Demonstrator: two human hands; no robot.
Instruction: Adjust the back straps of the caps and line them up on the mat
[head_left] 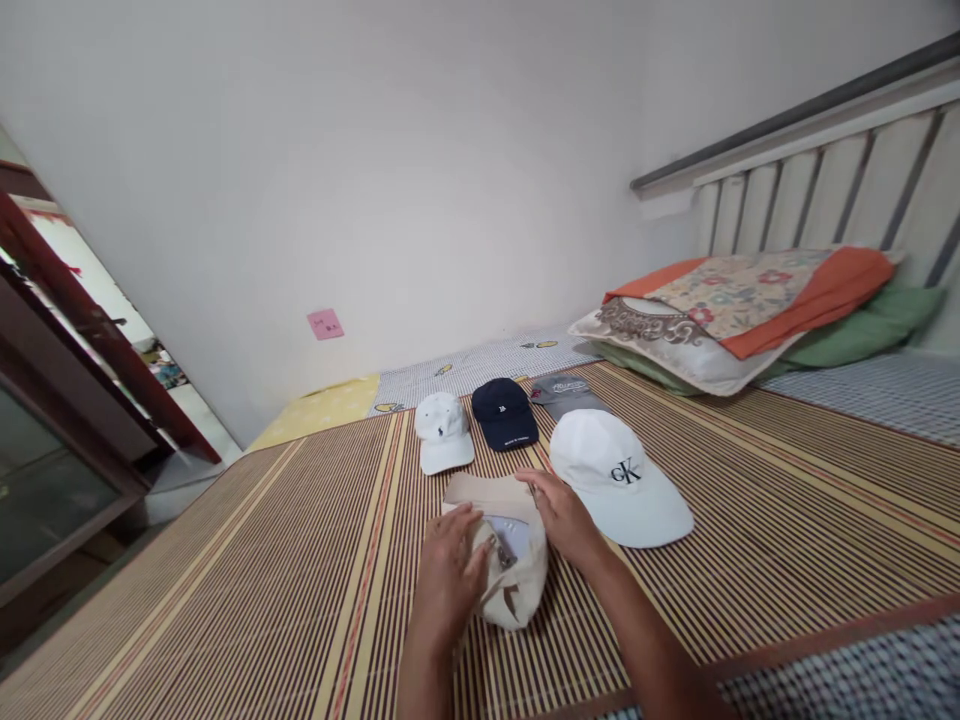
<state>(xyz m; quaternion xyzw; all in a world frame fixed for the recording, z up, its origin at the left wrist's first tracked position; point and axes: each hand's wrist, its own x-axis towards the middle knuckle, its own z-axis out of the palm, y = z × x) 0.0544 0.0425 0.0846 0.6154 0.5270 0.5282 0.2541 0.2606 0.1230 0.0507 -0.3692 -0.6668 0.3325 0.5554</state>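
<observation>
A beige cap [517, 595] lies on the striped mat with its inside facing up and its brim pointing away from me. My left hand [448, 565] rests over the cap's left side, fingers apart. Along the right edge, near the brim, is my right hand [561, 512], its fingers stretched out; whether it presses on the cap I cannot tell. Close by on the right sits a white cap with black "CK" letters [592, 455]. Beyond the beige cap are a smaller white cap [441, 420], a navy cap [501, 405] and a grey cap [566, 395].
The striped mat [262, 580] covers the bed. Pillows with a floral and orange cover [757, 295] are piled by the pale slatted headboard [817, 180]. A pink note [325, 324] sticks to the wall. At the far left is a dark red door [97, 320].
</observation>
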